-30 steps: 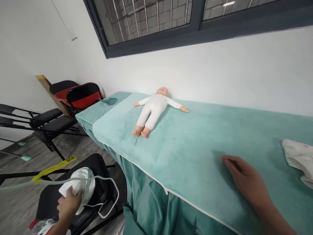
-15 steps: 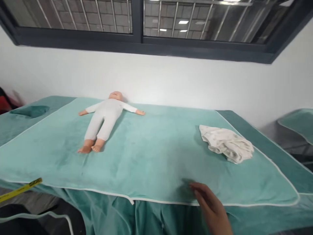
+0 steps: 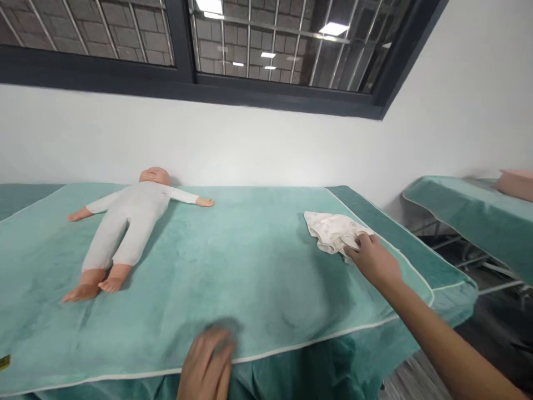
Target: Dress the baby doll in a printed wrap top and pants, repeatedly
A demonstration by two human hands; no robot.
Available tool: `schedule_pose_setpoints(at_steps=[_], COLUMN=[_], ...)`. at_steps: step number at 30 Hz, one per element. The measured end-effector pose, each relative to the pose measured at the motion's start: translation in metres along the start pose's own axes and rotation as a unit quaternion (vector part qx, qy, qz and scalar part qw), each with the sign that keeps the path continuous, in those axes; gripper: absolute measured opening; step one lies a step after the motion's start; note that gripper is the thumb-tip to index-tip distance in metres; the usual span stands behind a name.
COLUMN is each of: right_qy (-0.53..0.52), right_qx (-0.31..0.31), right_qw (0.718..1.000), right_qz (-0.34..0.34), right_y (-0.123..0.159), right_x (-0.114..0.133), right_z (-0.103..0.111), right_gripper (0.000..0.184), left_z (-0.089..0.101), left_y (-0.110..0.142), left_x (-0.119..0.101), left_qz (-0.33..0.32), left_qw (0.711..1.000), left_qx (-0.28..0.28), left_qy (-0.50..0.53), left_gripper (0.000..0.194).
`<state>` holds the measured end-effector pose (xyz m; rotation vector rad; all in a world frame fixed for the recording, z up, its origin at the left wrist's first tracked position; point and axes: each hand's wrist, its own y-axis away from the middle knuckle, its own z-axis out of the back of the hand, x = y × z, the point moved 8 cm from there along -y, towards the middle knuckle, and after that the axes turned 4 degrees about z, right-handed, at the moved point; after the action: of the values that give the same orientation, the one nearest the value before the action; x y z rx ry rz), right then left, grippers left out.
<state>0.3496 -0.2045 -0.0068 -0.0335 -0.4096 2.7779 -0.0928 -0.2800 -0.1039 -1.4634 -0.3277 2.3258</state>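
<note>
A baby doll [image 3: 125, 219] in a white bodysuit lies on its back on the teal towel [image 3: 250, 266] that covers the bed, at the left. A crumpled white cloth [image 3: 331, 230] lies near the towel's right end. My right hand [image 3: 372, 258] reaches out and rests on the cloth's near edge, fingers curled onto it. My left hand [image 3: 206, 364] lies at the towel's front edge, fingers flat and stretched, slightly blurred, holding nothing.
A white wall and a dark-framed window [image 3: 200, 50] run behind the bed. A second teal-covered bed [image 3: 466, 208] stands at the right with a pink object [image 3: 516, 183] on it. Dark floor shows in the gap between the beds.
The view swung right, away from the chairs. My right hand moved from the towel's front edge to the white cloth. My left hand, earlier on a mask on a chair, now rests on the towel.
</note>
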Motion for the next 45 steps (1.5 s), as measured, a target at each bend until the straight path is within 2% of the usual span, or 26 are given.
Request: schedule_pose_setpoints(at_steps=[1,2,3,5,7,8,10,12,13,14,15,17,19,20,22,25,28,30,32,34,37,39,41,45], right_qy=[0.0,-0.009,-0.03,-0.112,-0.237,-0.308,-0.458,-0.576,-0.611,-0.626,-0.624,-0.58,-0.493,-0.436,-0.316,-0.177,-0.124,-0.117,-0.112,-0.105,-0.096,-0.086,-0.075,-0.109], right_qx=[0.016,0.022,0.018,-0.005,-0.033,-0.049,-0.069,-0.062,-0.05,-0.036,-0.017,0.047,0.116,0.124,0.079,-0.006,0.004,0.054,0.085,0.083,0.078,0.069,0.028,-0.047], right_qw=[1.0,1.0,0.999,0.994,0.97,0.947,0.88,0.808,0.785,0.777,0.781,0.802,0.817,0.828,0.867,0.922,0.955,0.963,0.962,0.963,0.974,0.978,0.976,0.948], right_qz=[0.003,0.012,0.019,0.0,-0.053,-0.079,-0.109,-0.104,-0.087,-0.058,-0.011,0.131,0.277,0.329,0.376,0.345,0.268,0.235,0.233,0.232,0.19,0.177,0.203,0.296], right_y=[-0.003,-0.004,-0.005,-0.005,-0.005,-0.005,-0.005,-0.006,-0.007,-0.006,-0.005,0.004,0.021,0.028,0.032,0.02,0.01,0.014,0.026,0.039,0.049,0.053,0.058,0.073], right_x=[-0.001,-0.001,-0.001,-0.005,-0.011,-0.01,0.001,0.028,0.047,0.069,0.094,0.152,0.205,0.222,0.235,0.217,0.175,0.148,0.128,0.111,0.09,0.085,0.094,0.142], right_z=[-0.001,0.0,0.002,0.009,0.017,0.021,0.028,0.033,0.036,0.04,0.044,0.05,0.043,0.037,0.024,0.008,-0.007,-0.017,-0.024,-0.027,-0.033,-0.033,-0.022,0.006], right_gripper=[0.033,0.03,0.029,0.027,0.026,0.025,0.023,0.025,0.026,0.026,0.026,0.025,0.025,0.027,0.037,0.055,0.054,0.05,0.052,0.056,0.055,0.05,0.046,0.045], left_z=[-0.012,-0.021,-0.028,-0.039,-0.051,-0.055,-0.062,-0.067,-0.07,-0.071,-0.072,-0.07,-0.067,-0.064,-0.06,-0.055,-0.051,-0.049,-0.047,-0.044,-0.038,-0.032,-0.023,-0.007], left_y=[-0.025,-0.052,-0.079,-0.125,-0.154,-0.162,-0.168,-0.166,-0.164,-0.162,-0.16,-0.158,-0.157,-0.157,-0.158,-0.157,-0.158,-0.159,-0.161,-0.163,-0.163,-0.16,-0.154,-0.145], left_x=[-0.009,-0.014,-0.014,-0.004,0.007,0.012,0.018,0.022,0.023,0.024,0.026,0.03,0.034,0.036,0.042,0.053,0.06,0.061,0.061,0.06,0.058,0.058,0.06,0.059], left_qz=[-0.046,-0.061,-0.046,0.034,0.101,0.12,0.134,0.142,0.149,0.158,0.171,0.198,0.219,0.227,0.246,0.273,0.275,0.273,0.268,0.26,0.258,0.263,0.269,0.252], left_qw=[0.999,0.998,0.999,0.996,0.989,0.986,0.981,0.976,0.971,0.962,0.947,0.902,0.854,0.837,0.817,0.796,0.764,0.738,0.719,0.703,0.675,0.662,0.656,0.655], left_qx=[0.013,0.01,-0.004,-0.024,-0.032,-0.032,-0.028,-0.005,0.012,0.03,0.044,0.054,0.046,0.036,0.01,-0.045,-0.092,-0.102,-0.105,-0.106,-0.097,-0.094,-0.107,-0.129], left_qy=[-0.007,0.001,0.022,0.077,0.1,0.11,0.134,0.166,0.189,0.223,0.269,0.379,0.47,0.496,0.521,0.539,0.577,0.608,0.633,0.654,0.685,0.696,0.697,0.7], left_gripper=[0.03,0.027,0.024,0.02,0.017,0.016,0.014,0.019,0.026,0.035,0.044,0.06,0.064,0.063,0.058,0.048,0.039,0.036,0.036,0.036,0.035,0.033,0.032,0.034])
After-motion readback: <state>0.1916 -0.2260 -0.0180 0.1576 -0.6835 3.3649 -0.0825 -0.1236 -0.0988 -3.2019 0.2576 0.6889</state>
